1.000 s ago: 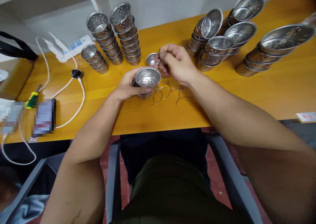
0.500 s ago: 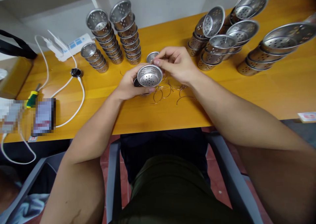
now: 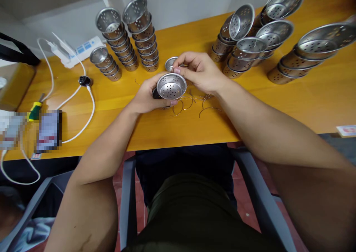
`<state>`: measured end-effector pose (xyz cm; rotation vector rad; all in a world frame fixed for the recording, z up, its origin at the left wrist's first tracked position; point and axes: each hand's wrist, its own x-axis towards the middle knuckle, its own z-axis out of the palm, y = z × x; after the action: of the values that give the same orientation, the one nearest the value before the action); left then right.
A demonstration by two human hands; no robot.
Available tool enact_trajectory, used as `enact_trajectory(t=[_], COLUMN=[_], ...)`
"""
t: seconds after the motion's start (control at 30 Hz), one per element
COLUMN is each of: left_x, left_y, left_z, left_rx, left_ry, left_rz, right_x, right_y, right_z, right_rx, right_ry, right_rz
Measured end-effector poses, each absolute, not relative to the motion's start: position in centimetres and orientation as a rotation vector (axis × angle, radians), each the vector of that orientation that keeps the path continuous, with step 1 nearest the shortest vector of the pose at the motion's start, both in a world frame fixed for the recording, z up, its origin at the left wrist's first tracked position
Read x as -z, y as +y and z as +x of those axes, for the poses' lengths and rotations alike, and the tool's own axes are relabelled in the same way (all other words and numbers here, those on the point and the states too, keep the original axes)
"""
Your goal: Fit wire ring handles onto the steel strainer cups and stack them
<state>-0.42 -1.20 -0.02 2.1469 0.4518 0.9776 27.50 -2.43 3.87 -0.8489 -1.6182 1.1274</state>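
Observation:
My left hand [image 3: 146,96] is wrapped round a small perforated steel cup [image 3: 171,86], holding it just above the yellow table [image 3: 178,129] with its open mouth facing me. My right hand [image 3: 200,72] is closed in a pinch at the cup's far rim; what the fingertips hold is too small to name. A single steel cup [image 3: 170,63] stands just behind the hands. Several thin bent wire handles [image 3: 194,102] lie loose on the table under and right of the hands.
Stacks of small perforated cups [image 3: 139,33] stand at the back left. Leaning stacks of wider perforated cups [image 3: 250,40] fill the back right. A white power strip [image 3: 80,52] with cable, a screwdriver [image 3: 35,110] and a phone [image 3: 48,131] lie at the left.
My right hand has come down from above the lone cup to the held cup's rim. The held cup has tilted up a little and shifted slightly right.

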Motion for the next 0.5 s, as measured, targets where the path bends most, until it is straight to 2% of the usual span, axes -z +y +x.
enact_trajectory(t=[0.27,0.5], left_x=[1.6,2.5], left_y=[0.7,1.7], left_z=[-1.6,-2.2], left_rx=[-1.076,-1.161], left_ry=[0.499,0.512], left_rz=[2.103,1.937], right_x=[-2.4,-4.7], right_y=[0.5,-3.2], right_z=[28.9,27.7], right_rx=[-1.062,-1.171], right_ry=[-1.488,-1.507], right_rz=[-0.682,-0.808])
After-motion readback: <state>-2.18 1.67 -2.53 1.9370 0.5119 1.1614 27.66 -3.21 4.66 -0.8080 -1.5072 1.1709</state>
